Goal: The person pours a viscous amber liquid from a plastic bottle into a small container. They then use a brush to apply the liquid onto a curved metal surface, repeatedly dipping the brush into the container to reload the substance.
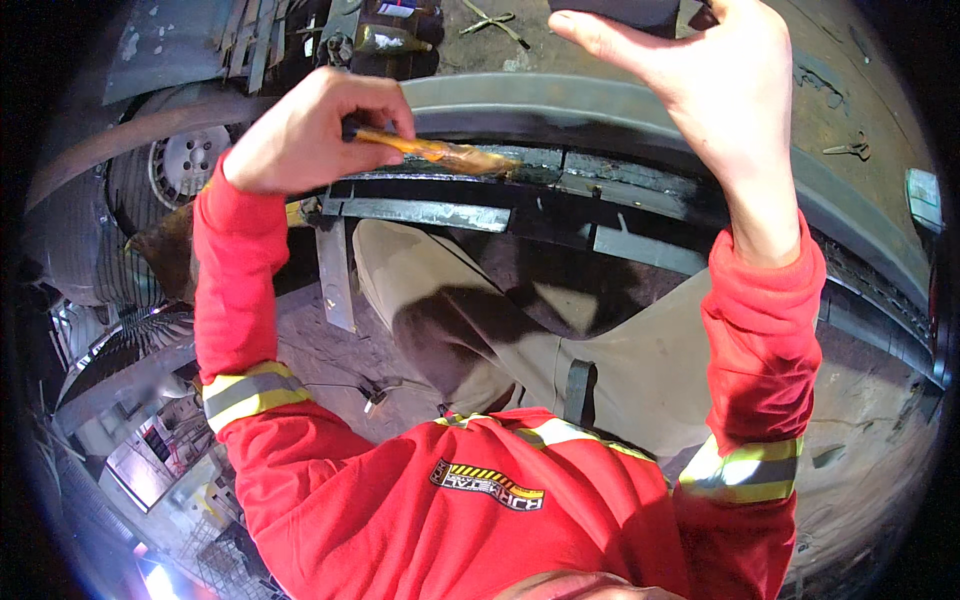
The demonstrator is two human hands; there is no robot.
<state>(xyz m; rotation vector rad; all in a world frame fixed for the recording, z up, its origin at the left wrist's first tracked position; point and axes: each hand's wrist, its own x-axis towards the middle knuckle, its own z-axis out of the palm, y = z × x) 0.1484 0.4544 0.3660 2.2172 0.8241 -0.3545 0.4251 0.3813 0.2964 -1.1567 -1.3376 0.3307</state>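
Big curved metal panel (600,100) is arcing across upper frame, grey, dusty, w/ black greasy layered steel strips (470,212) running below it. Wheel w/ pale hub (190,160) is sitting upper left. Right hand (700,70), upper right, is spreading wide, empty, resting on panel edge, prob bracing. Left hand (310,130), upper centre-left, is gripping a worn yellow-brown brush (440,152), bristle tip touching the black strip, likely coating it

A wheel with a pale hubcap (187,160) sits at upper left under a dark wheel arch (150,125), a bottle (392,38) and what may be pliers (497,20) lie on the ground above, and a small tool (848,149) lies at right.
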